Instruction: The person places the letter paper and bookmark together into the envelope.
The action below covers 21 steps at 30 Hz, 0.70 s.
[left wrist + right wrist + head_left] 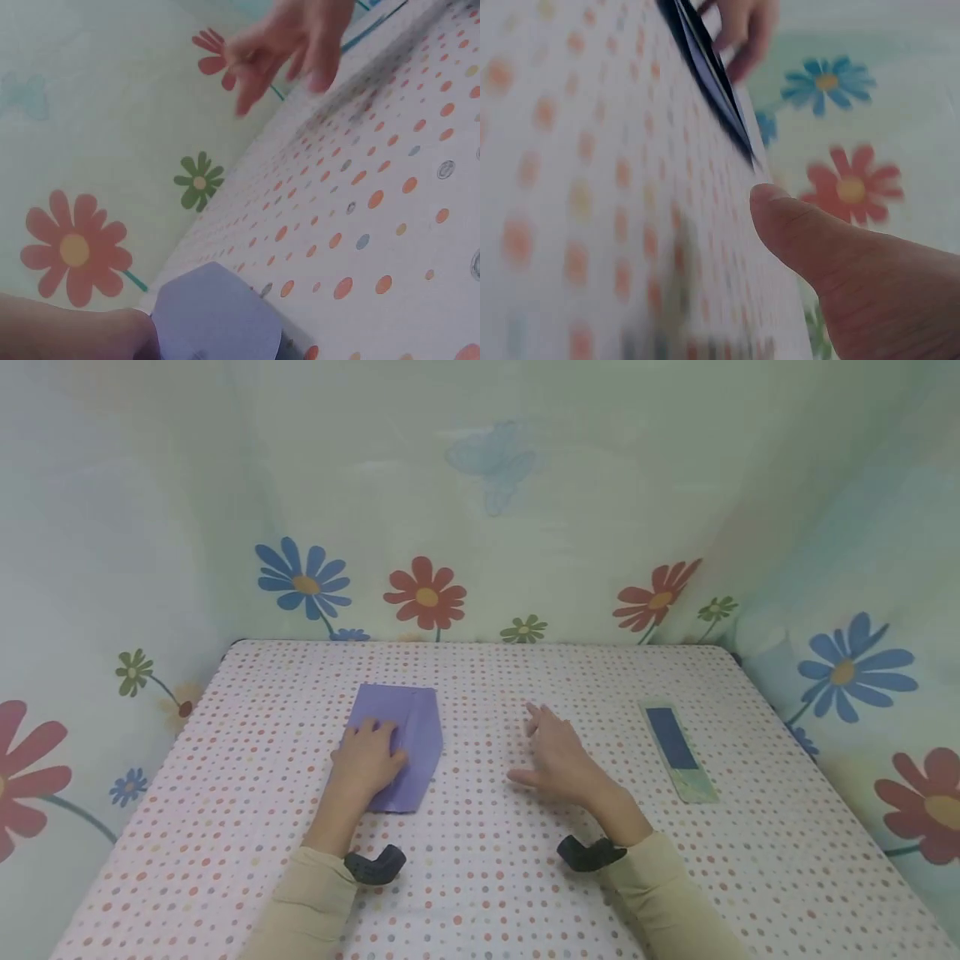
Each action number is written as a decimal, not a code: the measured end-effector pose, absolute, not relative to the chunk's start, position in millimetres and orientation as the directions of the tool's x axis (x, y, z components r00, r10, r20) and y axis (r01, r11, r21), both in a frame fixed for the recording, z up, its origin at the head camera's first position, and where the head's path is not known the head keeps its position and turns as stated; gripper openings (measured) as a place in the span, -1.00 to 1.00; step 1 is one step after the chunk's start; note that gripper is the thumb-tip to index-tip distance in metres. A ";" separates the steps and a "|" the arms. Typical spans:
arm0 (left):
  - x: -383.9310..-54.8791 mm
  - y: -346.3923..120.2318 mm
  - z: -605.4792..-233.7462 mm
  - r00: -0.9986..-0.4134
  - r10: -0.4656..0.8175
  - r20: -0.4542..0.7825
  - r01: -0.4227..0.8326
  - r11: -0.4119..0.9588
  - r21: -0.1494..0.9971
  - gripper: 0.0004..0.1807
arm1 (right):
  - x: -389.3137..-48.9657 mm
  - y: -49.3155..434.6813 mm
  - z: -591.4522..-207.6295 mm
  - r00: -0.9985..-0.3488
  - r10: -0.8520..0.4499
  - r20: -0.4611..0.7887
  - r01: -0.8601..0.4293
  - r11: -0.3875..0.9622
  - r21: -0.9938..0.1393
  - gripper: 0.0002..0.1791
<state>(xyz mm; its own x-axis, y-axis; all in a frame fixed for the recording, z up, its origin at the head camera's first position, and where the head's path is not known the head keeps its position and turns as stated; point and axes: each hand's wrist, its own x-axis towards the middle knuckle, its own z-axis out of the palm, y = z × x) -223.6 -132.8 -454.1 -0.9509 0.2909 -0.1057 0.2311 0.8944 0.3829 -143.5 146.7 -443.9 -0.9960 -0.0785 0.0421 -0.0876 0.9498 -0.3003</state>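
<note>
A purple paper envelope lies on the table at centre left, its pointed flap end toward the right. My left hand rests on top of it, fingers bent over the paper and thumb on its surface. In the left wrist view the envelope's flap shows beside the thumb. Seen from the right wrist, the envelope gapes slightly along its edge under the left fingers. My right hand hovers over the table between the envelope and a slim packet, thumb spread, holding nothing.
The slim packet at the right has a pale green border and a dark blue panel. A white cloth with coloured dots covers the table. Flower-printed curtains stand behind it and at both sides. Black wrist mounts sit on both wrists.
</note>
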 end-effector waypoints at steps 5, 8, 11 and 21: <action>-220.8 -146.7 -453.1 -0.948 0.289 -0.130 0.224 0.901 0.372 -0.38 | -113.4 214.3 -449.9 -0.996 0.040 0.083 0.012 0.948 -0.317 -0.14; -217.2 -154.1 -451.2 -0.945 0.295 -0.142 0.227 0.904 0.363 -0.37 | -93.5 251.6 -453.2 -0.989 0.124 0.085 0.086 0.931 -0.354 -0.17; -213.9 -160.5 -449.7 -0.942 0.302 -0.146 0.236 0.905 0.354 -0.37 | -74.4 278.7 -456.0 -0.979 0.198 0.052 0.162 0.904 -0.396 -0.25; -207.8 -141.3 -446.4 -0.915 0.378 -0.140 0.311 0.884 0.349 -0.36 | -20.7 315.8 -446.9 -0.927 0.370 0.065 0.309 0.851 -0.425 -0.21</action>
